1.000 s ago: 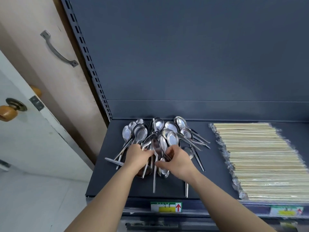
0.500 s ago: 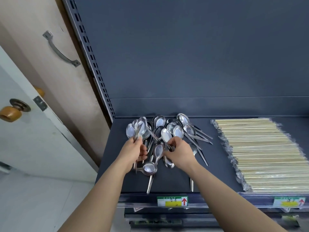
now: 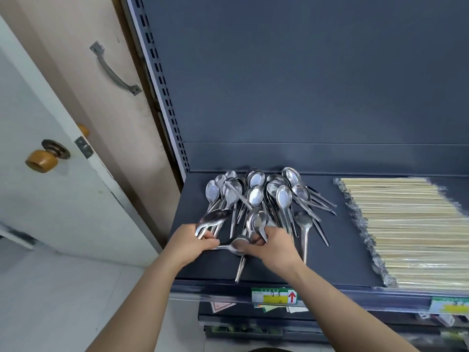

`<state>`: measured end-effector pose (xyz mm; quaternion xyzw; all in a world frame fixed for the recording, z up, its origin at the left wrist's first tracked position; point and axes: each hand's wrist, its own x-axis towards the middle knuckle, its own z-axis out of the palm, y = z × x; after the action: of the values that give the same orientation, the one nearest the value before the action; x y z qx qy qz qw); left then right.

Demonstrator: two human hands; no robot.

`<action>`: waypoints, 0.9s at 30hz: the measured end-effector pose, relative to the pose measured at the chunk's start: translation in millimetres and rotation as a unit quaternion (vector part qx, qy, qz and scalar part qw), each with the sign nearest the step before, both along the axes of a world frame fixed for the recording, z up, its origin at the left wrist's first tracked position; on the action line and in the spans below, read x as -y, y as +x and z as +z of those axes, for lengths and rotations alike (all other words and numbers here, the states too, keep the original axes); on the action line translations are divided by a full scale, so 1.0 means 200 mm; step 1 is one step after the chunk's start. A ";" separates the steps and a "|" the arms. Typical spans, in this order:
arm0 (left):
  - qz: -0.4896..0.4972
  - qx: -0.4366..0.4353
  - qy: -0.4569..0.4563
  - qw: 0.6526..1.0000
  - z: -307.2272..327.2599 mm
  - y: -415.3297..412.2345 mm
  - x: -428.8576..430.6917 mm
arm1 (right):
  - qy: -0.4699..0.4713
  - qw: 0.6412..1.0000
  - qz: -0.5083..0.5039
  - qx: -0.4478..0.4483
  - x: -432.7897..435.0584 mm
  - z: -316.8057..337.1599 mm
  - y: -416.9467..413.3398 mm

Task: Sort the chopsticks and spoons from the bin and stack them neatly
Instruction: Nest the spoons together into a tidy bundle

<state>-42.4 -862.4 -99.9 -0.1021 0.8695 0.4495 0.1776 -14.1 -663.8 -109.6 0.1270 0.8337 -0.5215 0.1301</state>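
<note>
A heap of shiny spoons (image 3: 256, 196) lies on the left part of a dark shelf (image 3: 342, 262). Their round ends point to the back wall and their thin ends point to the front. Many lie on top of each other and some are crossed. The left hand (image 3: 189, 241) is at the front left of the heap. Its fingers (image 3: 210, 243) are curled round the thin ends of a few spoons, and one round end sticks out above that hand, tipped to the right. The right hand (image 3: 275, 246) is just beside it, at the front of the heap. Its fingers (image 3: 269, 232) are curled round a spoon (image 3: 256, 219) whose round end stands up above the hand. Between the two hands a flat spoon (image 3: 239, 245) lies on the shelf, touching both hands. One thin end pokes out under the hands and reaches the front edge of the shelf. A lone spoon (image 3: 303, 222) lies face down just right of the right hand. Well apart from the heap, on the right part of the shelf, the chopsticks (image 3: 411, 229) lie side by side in a neat flat row, in clear wrap. A green and yellow label (image 3: 274, 295) with a red arrow sits on the front edge of the shelf. To the left is a white door (image 3: 50, 199) with a brown knob (image 3: 42, 161).
</note>
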 end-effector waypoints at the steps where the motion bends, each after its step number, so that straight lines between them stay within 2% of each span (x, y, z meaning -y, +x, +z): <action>1: -0.001 0.009 0.007 1.000 0.00 0.00 0.00 | -0.012 1.000 -0.012 -0.003 0.00 0.00 -0.01; 7: -0.018 0.105 0.048 0.993 0.05 -0.01 0.02 | -0.029 0.999 -0.024 -0.032 -0.05 0.10 -0.09; 11: -0.098 0.125 0.042 0.986 0.06 0.00 -0.01 | -0.034 0.997 -0.033 -0.062 -0.02 0.16 -0.13; 13: -0.101 0.133 0.098 0.981 0.05 0.03 -0.03 | -0.036 0.997 -0.030 -0.068 0.00 0.16 -0.13; 15: -0.063 0.152 0.185 0.969 0.03 0.05 -0.04 | -0.014 0.997 -0.012 -0.071 0.01 0.16 -0.12; 20: 0.073 0.152 0.292 0.941 -0.02 0.11 -0.09 | 0.044 0.994 0.078 -0.068 0.04 0.09 -0.03; 22: 0.101 0.142 0.308 0.935 -0.04 0.12 -0.12 | 0.019 0.994 0.088 -0.064 0.07 0.07 -0.01; 25: 0.136 0.136 0.338 0.921 -0.05 0.13 -0.16 | -0.060 0.996 0.034 -0.057 0.09 0.04 0.01; 27: 0.148 0.137 0.352 0.914 -0.05 0.13 -0.18 | -0.074 0.994 0.009 -0.074 0.10 0.02 0.02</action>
<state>-16.2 -827.3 -109.2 -0.2208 0.5972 0.7290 0.2512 -9.6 -683.1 -105.5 0.0702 0.8013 -0.5885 0.0819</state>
